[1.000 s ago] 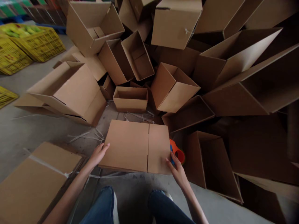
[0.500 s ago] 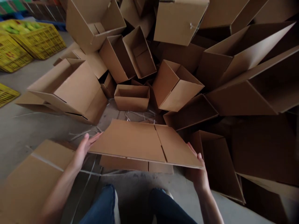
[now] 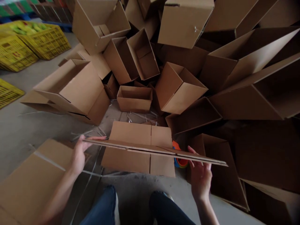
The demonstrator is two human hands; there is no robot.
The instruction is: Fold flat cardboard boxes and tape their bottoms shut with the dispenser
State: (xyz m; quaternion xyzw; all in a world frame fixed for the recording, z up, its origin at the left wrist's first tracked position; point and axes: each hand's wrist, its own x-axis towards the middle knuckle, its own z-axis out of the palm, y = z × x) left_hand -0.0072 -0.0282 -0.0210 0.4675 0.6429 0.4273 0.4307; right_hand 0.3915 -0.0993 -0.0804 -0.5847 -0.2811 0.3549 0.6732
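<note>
Between my two hands is a flattened cardboard box (image 3: 152, 149), seen almost edge-on and held above the floor. My left hand (image 3: 79, 154) grips its left end, thumb on top and fingers beneath. At the right end, my right hand (image 3: 200, 175) holds the lower edge between thumb and fingers. Below it lies another flat cardboard box (image 3: 131, 161), partly covered by the held one. Beside that, near my right hand, is a roll of tape (image 3: 181, 162) with orange and blue parts, mostly hidden.
Opened cardboard boxes (image 3: 181, 90) are heaped ahead and to the right. A strapped bundle of flat cardboard (image 3: 39, 181) lies at left. Loose plastic straps (image 3: 93, 132) trail over the floor. Yellow crates (image 3: 49, 42) with green fruit stand at the far left.
The held flat box has tilted from showing its broad face to nearly edge-on, and its right end has shifted right. The flat box below and the orange-and-blue item have come into view.
</note>
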